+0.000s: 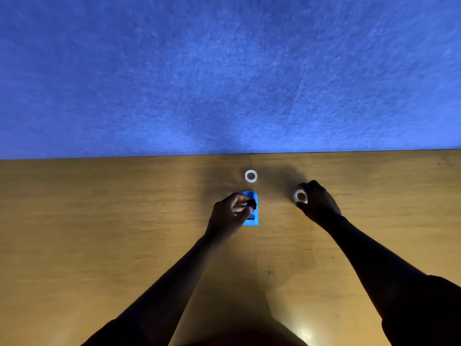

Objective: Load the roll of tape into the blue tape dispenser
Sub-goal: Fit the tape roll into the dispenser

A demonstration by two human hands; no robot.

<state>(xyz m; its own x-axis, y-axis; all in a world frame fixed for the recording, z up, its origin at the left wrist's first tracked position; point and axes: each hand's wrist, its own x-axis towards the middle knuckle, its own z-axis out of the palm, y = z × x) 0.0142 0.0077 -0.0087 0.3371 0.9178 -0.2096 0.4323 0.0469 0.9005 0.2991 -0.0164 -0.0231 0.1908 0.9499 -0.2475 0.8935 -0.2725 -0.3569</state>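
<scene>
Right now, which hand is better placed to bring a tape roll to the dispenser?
Right hand: its fingers already grip a roll. The left hand is busy holding the black spindle over the dispenser.

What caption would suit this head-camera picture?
Left hand holds a black spindle over the blue dispenser; right hand grips a tape roll.

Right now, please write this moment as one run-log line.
left hand: holds black spindle over blue tape dispenser | right hand: grips tape roll | spare ring: on table
</scene>
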